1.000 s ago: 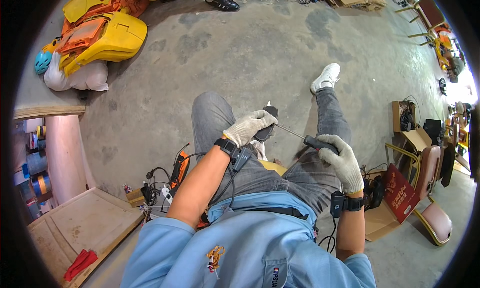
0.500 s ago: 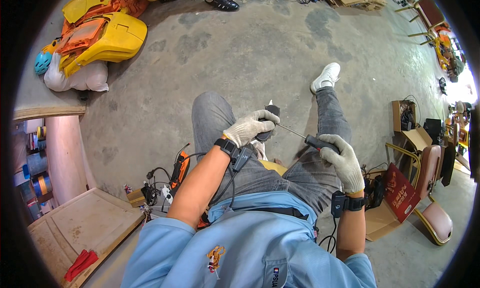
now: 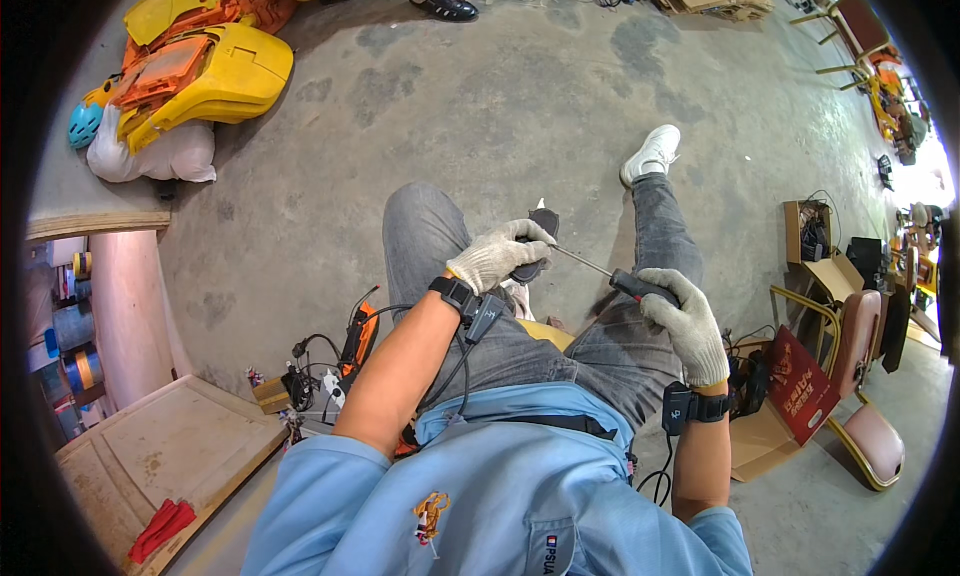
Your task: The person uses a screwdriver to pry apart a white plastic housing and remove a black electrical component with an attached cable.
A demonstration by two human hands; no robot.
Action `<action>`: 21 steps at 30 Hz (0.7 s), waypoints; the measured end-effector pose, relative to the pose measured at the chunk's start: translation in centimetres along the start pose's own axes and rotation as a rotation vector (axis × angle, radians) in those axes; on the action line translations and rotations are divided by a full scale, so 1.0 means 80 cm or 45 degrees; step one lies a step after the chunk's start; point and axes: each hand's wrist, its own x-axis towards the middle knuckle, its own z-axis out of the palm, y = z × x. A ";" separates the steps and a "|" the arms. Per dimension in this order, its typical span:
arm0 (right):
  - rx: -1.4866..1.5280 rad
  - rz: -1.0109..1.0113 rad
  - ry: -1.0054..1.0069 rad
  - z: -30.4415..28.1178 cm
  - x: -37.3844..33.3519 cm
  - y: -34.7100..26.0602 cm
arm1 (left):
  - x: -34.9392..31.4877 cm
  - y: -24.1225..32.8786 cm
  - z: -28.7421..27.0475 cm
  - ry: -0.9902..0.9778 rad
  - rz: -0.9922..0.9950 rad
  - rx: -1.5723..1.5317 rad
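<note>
From here I have the off-white-gloved left hand [image 3: 497, 257] clamped on a black oblong piece [image 3: 546, 222] between the grey-jeaned legs [image 3: 667, 226], and the matching right hand [image 3: 686, 321] gripping a black-and-red-handled, thin metal-shafted screwdriver [image 3: 627, 284] pointed toward that piece.

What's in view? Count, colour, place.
Slim metal screwdriver: 1, dark handle, centre right
Flat rounded object: 1, black, centre
Bulky plastic shells: several, yellow and orange, upper left
Domed helmet: 1, blue, upper left
Flat rectangular board: 1, beige, lower left
Crumpled fabric: 1 bundle, red, on board
Padded chairs: several, brownish, right
Another person's shoe: 1, black, top
Gloved left hand: 1, white, holding object
Gloved right hand: 1, white, holding screwdriver
</note>
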 end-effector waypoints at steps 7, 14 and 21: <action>0.015 0.014 0.001 0.001 -0.001 -0.002 | 0.001 -0.002 0.001 -0.004 0.022 -0.027; 0.004 0.008 0.009 0.001 -0.001 0.000 | -0.002 0.003 0.001 0.043 0.010 0.069; 0.006 0.012 0.003 0.002 -0.001 -0.001 | 0.000 0.001 0.001 0.046 0.015 0.096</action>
